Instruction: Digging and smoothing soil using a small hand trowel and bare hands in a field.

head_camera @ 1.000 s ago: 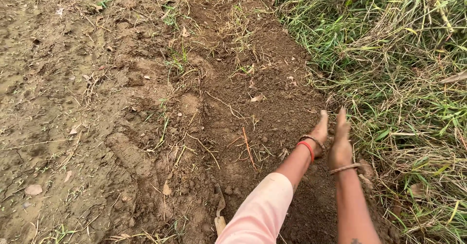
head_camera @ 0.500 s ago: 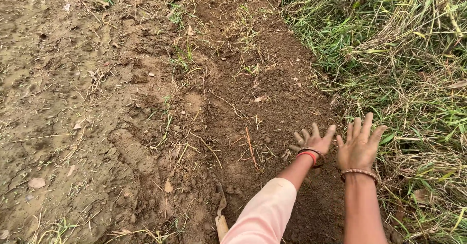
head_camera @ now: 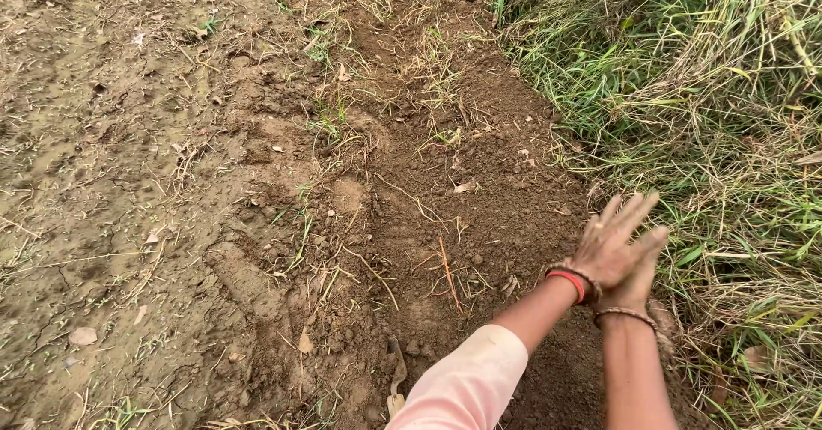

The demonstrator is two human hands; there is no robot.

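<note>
My left hand (head_camera: 610, 243), with a red bangle at the wrist and a pale pink sleeve, lies across my right hand (head_camera: 640, 286), which wears a thin brown bracelet. Both hands are soil-dusted and pressed together, fingers straight and slightly spread. Neither holds anything. They hover over the right side of a strip of loose dark soil (head_camera: 479, 224), close to the grass edge. Most of my right palm is hidden behind the left hand.
Tall green and dry grass (head_camera: 728, 96) borders the soil on the right. Packed, cracked earth (head_camera: 103, 182) with scattered straw lies to the left. A small reddish stick (head_camera: 447, 269) rests on the loose soil, and a pale stone (head_camera: 83, 336) sits at lower left.
The hands were side by side, then spread apart with fingers splayed; now they have come together, the left hand crossing over the right.
</note>
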